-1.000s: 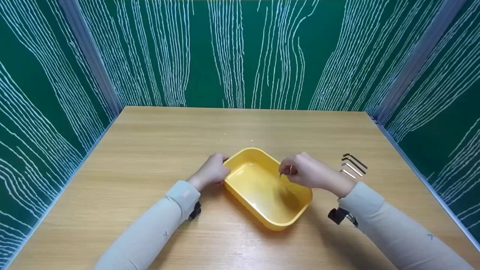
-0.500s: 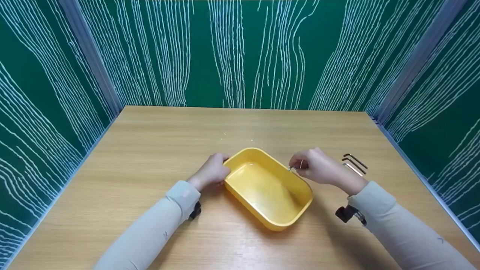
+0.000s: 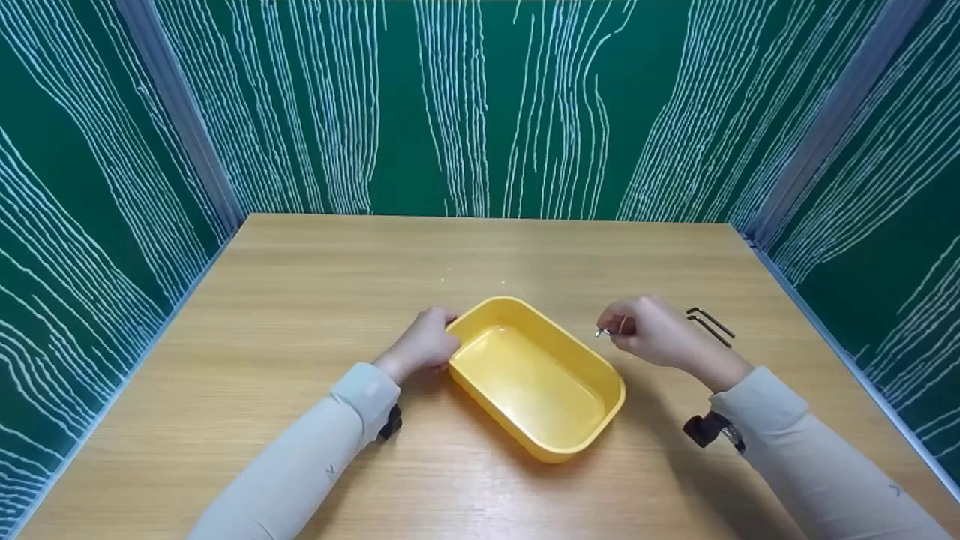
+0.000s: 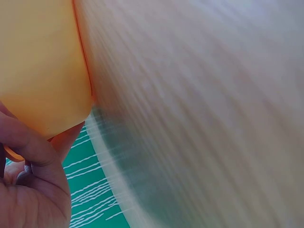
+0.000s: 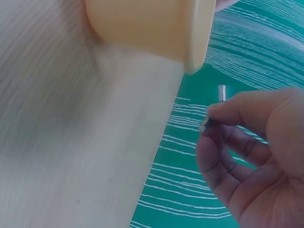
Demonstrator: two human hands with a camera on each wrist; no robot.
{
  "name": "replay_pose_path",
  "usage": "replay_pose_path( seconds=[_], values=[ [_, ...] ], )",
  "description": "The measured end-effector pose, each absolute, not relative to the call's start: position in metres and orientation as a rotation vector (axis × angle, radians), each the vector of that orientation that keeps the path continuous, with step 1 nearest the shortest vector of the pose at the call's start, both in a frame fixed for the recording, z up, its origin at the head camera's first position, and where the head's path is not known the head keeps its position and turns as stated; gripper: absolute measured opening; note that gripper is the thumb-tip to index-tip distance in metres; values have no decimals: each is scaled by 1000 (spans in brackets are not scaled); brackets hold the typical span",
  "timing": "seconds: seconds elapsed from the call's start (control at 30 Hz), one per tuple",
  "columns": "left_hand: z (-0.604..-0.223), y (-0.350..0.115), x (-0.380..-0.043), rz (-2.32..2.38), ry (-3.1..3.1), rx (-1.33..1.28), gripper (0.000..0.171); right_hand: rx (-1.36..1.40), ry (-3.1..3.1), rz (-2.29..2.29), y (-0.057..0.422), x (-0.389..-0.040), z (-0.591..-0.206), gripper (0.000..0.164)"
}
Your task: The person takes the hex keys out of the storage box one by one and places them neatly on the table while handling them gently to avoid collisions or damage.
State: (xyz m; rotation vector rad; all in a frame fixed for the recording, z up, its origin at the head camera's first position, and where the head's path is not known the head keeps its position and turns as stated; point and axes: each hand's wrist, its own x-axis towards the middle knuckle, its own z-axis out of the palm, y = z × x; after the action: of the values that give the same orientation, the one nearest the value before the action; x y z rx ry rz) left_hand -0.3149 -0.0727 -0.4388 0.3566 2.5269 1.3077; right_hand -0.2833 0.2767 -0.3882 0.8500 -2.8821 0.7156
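My left hand (image 3: 426,341) grips the far left corner of a yellow plastic tub (image 3: 465,381) by its rim. In the left wrist view, the curled fingers (image 4: 33,147) lie against the tub's wall. My right hand (image 3: 651,330) is in the air beyond the tub's right side, pinching a small silver hex key (image 3: 602,331) between thumb and fingertips. The right wrist view shows the hex key's short bright end (image 5: 222,93) above the thumb; the fingers hide its middle. Two dark hex keys (image 3: 716,322) lie on the table, just right of that hand.
The wooden table (image 3: 300,285) carries a few tiny pale specks (image 3: 503,282) behind the tub. Green walls (image 3: 405,112) with white wavy lines enclose its back and sides. A dark wrist camera (image 3: 703,430) hangs under the right sleeve.
My right hand has moved right with the hex key, from over the tub to outside its rim. The silver hex keys seen beside the dark ones no longer show. The left hand stays put.
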Motion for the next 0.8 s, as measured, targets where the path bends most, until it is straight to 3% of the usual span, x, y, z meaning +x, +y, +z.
replay_pose_path(
  seconds=[0.8],
  values=[
    [-440, -73, -316, 1284, 2502, 260, 38, 655, -3018, 759, 313, -287, -402, 20]
  ],
)
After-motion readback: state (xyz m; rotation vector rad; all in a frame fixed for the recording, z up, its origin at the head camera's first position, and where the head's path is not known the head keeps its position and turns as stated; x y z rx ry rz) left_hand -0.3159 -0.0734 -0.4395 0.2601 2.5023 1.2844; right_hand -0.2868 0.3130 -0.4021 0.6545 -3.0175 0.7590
